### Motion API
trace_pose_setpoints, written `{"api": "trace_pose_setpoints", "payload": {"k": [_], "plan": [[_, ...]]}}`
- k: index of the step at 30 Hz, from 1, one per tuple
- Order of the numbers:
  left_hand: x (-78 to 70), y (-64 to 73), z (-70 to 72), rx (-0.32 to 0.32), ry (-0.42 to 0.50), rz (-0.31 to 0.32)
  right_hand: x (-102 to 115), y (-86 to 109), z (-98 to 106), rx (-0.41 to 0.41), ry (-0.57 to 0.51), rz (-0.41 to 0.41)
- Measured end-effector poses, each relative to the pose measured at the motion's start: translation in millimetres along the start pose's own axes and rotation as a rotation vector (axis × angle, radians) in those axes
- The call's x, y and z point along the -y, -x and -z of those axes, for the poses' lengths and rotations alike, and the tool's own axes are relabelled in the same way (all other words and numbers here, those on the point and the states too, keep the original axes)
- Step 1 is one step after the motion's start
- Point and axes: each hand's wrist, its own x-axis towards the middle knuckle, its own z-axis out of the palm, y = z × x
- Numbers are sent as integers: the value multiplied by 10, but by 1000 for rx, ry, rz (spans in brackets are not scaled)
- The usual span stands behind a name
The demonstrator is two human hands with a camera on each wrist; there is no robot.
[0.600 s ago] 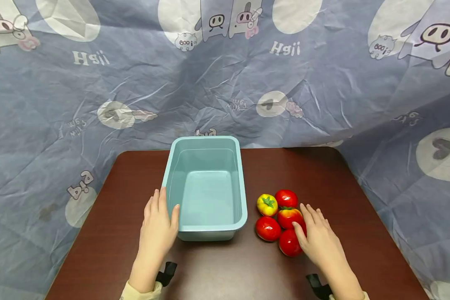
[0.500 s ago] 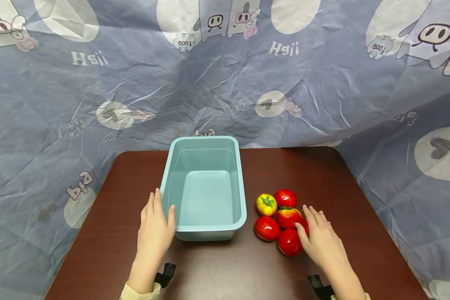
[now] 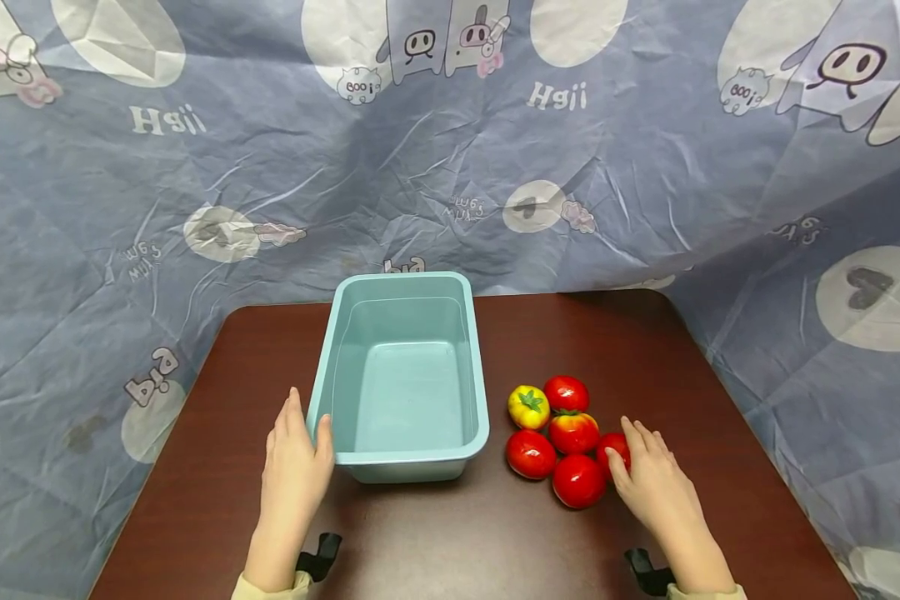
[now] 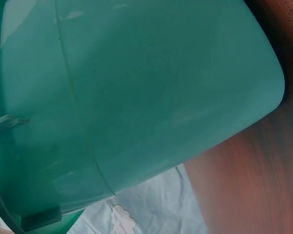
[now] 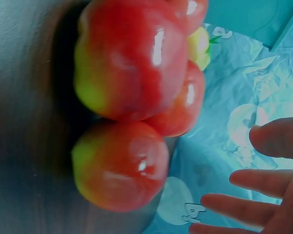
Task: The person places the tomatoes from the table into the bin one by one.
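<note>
A pale teal plastic bin [image 3: 474, 367] stands on the dark brown table. At its front left corner is my left hand [image 3: 292, 467], fingers straight, thumb up beside the rim. The left wrist view is filled by the outer wall of the bin [image 4: 161, 87]. To the right of the bin sits a cluster of glossy tomatoes: several red ones, such as the front red tomato [image 3: 578, 481], and one yellow tomato [image 3: 528, 407] with a green top. My right hand [image 3: 656, 483] is beside the rightmost red tomato [image 3: 611, 454]. Its fingers [image 5: 244, 207] are spread and hold nothing.
A grey-blue printed cloth [image 3: 390, 183] hangs behind the table [image 3: 450, 550] and along its right side. Black wrist straps [image 3: 319, 557] show at both forearms.
My left hand has slid left, its thumb drawing back from over the bin's rim. The right hand has moved right, uncovering more of the rightmost red tomato. The head view has shifted slightly.
</note>
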Motion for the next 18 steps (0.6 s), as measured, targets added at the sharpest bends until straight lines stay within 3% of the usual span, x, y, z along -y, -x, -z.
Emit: {"api": "trace_pose_setpoints", "payload": {"k": [18], "plan": [[68,-2,-5,98,66,47,-258,-86,-202,97,17,-48]]}}
